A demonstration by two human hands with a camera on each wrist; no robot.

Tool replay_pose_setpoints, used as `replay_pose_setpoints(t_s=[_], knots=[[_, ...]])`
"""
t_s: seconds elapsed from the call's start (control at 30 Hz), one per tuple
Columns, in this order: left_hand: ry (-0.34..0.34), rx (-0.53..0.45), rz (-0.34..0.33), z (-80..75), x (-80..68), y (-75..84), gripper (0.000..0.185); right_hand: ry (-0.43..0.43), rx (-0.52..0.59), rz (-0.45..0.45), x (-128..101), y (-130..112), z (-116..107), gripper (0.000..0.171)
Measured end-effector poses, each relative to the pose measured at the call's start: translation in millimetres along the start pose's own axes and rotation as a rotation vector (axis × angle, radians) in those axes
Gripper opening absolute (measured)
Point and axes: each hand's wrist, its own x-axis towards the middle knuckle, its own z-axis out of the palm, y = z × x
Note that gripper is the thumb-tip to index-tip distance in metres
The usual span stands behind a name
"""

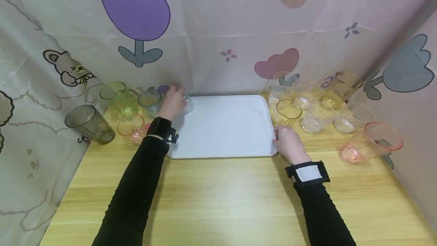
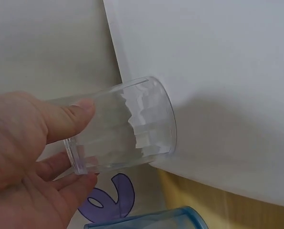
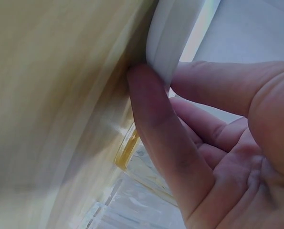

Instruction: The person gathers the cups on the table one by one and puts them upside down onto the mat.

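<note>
My left hand (image 1: 172,103) grips a clear glass (image 2: 127,124) between thumb and fingers, at the back left corner of the white tray (image 1: 222,128). In the left wrist view the glass's lower end overlaps the tray's surface close to its corner. Beside that hand stands a blue-tinted glass (image 1: 150,101). On the other side, my right hand (image 1: 290,144) pinches the tray's front right corner; the right wrist view shows the thumb on the tray's inner side and a finger against its outer rim (image 3: 173,38). A yellow glass (image 1: 288,114) stands just behind this hand.
Left of the tray stand a green glass (image 1: 119,100), a pink glass (image 1: 131,128) and a grey glass (image 1: 90,124). To the right are several clear glasses (image 1: 318,117), an amber one (image 1: 338,92) and a pink one (image 1: 370,145). A printed curtain (image 1: 211,18) hangs behind the wooden table (image 1: 218,200).
</note>
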Motion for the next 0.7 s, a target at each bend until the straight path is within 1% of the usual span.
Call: replay_pose_setpoints(t_s=[0.2,0.43,0.53,0.6,0.7], knots=[[-0.013,0.004,0.015,4.0,2.4,-0.7,0.061,0.004,-0.002,-0.005,-0.1,0.5,-0.2,0.032],[-0.019,0.019,0.027,7.2,1.9,-2.7,0.061,0.002,0.000,-0.005,-0.4,-0.3,2.1,0.031],[-0.019,0.024,0.031,7.2,0.6,-3.4,0.063,-0.005,0.005,-0.003,0.2,-0.1,1.9,0.020],[-0.017,0.036,0.038,6.7,-0.5,-2.9,0.064,-0.014,0.012,0.004,0.5,-0.5,1.0,0.017],[-0.001,0.052,0.050,4.7,-3.9,1.3,0.064,-0.029,0.017,0.014,0.7,-1.3,-1.6,0.022]])
